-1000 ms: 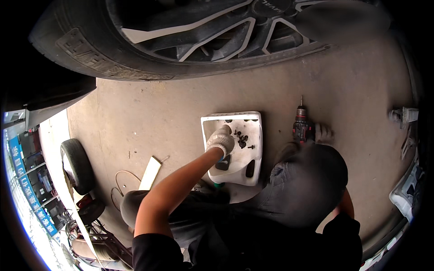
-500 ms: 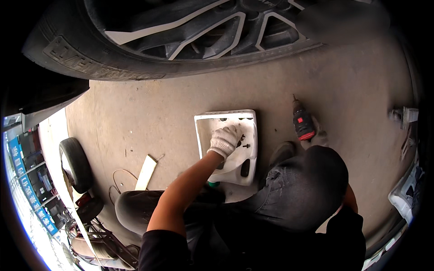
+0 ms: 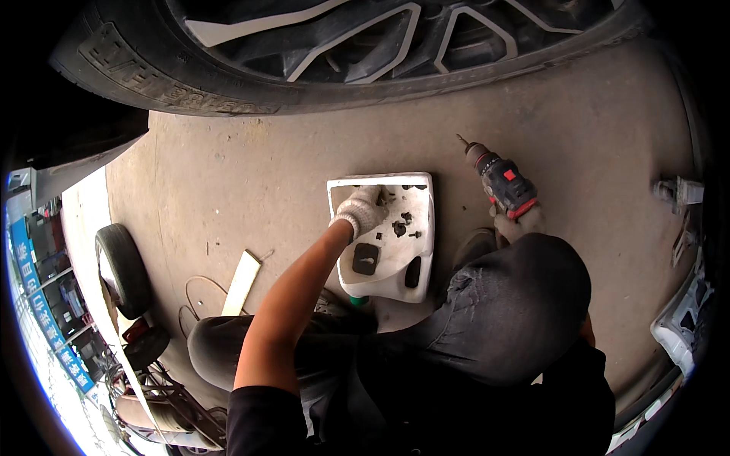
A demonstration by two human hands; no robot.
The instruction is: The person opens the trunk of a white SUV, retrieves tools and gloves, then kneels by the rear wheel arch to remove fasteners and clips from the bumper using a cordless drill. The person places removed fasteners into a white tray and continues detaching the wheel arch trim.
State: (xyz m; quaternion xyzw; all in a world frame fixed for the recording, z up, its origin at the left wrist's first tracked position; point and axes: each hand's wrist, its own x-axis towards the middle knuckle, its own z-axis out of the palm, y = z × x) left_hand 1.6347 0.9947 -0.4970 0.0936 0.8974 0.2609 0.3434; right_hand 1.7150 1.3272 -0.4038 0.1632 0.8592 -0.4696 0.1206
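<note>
A white plastic tray point(image 3: 386, 287), seemingly cut from a jug, lies on the floor before me. Inside it are several small dark fasteners point(image 3: 400, 228) and a dark square patch point(image 3: 366, 258). My left hand point(image 3: 363, 210), in a white knit glove, reaches into the tray's far left part. Its fingers are bunched together, and what they pinch is hidden. Right of the tray, my gloved right hand point(image 3: 518, 222) is wrapped round the handle of a black and red cordless drill point(image 3: 503, 179). The drill's bit points away and to the left, clear of everything.
A large car wheel point(image 3: 304, 95) fills the far edge. On the left lie a loose tyre point(image 3: 125, 270), a pale strip point(image 3: 242, 283) and a thin cable point(image 3: 199, 279). Metal parts point(image 3: 679, 190) and a white panel point(image 3: 680, 327) are at the right. My knees flank the tray.
My left hand has shifted left and away within the tray, uncovering the dark pieces. The drill in my right hand has moved slightly away and swung its tip to the left.
</note>
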